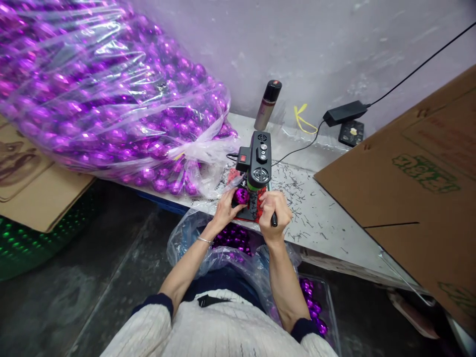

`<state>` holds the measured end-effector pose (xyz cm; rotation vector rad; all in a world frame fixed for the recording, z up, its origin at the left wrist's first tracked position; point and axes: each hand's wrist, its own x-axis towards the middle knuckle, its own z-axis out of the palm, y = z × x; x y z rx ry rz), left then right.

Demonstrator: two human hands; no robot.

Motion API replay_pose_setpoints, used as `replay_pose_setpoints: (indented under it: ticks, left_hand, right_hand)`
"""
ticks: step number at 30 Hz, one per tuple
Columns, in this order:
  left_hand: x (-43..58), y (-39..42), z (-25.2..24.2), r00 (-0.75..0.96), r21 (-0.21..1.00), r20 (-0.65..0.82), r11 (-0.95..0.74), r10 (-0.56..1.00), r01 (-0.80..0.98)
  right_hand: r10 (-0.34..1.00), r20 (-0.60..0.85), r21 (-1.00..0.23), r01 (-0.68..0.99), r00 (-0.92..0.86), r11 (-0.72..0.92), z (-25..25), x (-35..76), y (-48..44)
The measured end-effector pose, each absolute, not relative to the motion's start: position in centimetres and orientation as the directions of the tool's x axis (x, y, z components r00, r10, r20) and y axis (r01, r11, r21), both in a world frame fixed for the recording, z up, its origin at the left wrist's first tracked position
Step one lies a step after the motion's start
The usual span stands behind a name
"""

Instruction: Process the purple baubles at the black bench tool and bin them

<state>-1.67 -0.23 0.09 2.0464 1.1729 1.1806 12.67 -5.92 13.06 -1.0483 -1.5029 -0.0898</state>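
One to each hand, basically: pinching a round purple ball (241, 196) (no real long axis) in the left hand (224, 209), easily the nearer one, beside the black machine (260, 159) just ahead, and gripping a black handle (274, 219) in the right hand (275, 210).

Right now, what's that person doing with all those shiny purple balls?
The person's left hand holds one purple ball at a small black machine, while the right hand grips a black handle beside it. More purple balls sit in the big clear bag on the left and in an open plastic bag below the hands. Little black bits are scattered over the table.
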Motion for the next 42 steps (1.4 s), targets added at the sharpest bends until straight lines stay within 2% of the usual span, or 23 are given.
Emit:
replay_pose_setpoints:
  ticks: [6,10,19,42]
  left_hand:
    - [-2.4,-0.3,1.0,0.394,0.667,0.461,-0.604,0.795,0.436]
    - [-2.0,-0.2,1.7,0.438,0.649,0.421,-0.601,0.794,0.467]
    - [0.1,-0.2,0.2,0.233,0.758,0.434,-0.492,0.870,0.429]
    - [0.1,-0.5,-0.8,0.258,0.731,0.436,-0.506,0.862,0.458]
  right_hand:
    - [0.546,0.824,-0.501,0.643,0.150,0.580,13.2,12.7,-6.0]
    - [0.553,0.821,-0.500,0.649,0.143,0.574,13.2,12.7,-6.0]
    - [0.550,0.823,-0.499,0.647,0.143,0.577,12.9,12.8,-6.1]
    - [0.458,0.866,-0.473,0.629,0.201,0.617,6.7,12.7,-5.6]
